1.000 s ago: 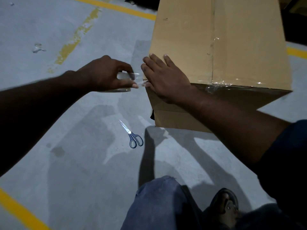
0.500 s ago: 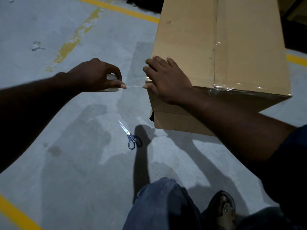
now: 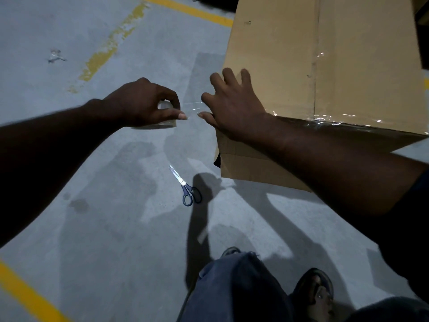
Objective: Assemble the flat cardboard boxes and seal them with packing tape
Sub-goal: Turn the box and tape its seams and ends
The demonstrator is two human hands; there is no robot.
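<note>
A tall brown cardboard box (image 3: 348, 66) stands on the concrete floor at the upper right, with clear tape shining along its near top edge. My right hand (image 3: 234, 105) lies flat with spread fingers on the box's near left corner, pressing the tape end down. My left hand (image 3: 144, 103) grips a roll of clear packing tape (image 3: 166, 112) just left of the box. A short stretch of clear tape (image 3: 193, 108) spans the gap between the roll and the corner.
Blue-handled scissors (image 3: 185, 188) lie on the floor below the hands, blades pointing up-left. My knee (image 3: 234, 287) in blue jeans and a sandalled foot (image 3: 313, 291) are at the bottom. Yellow floor lines (image 3: 25, 296) run at the lower left and top.
My left hand has drawn the roll a little away from the box, stretching out tape. My right hand's fingers have spread wider on the corner.
</note>
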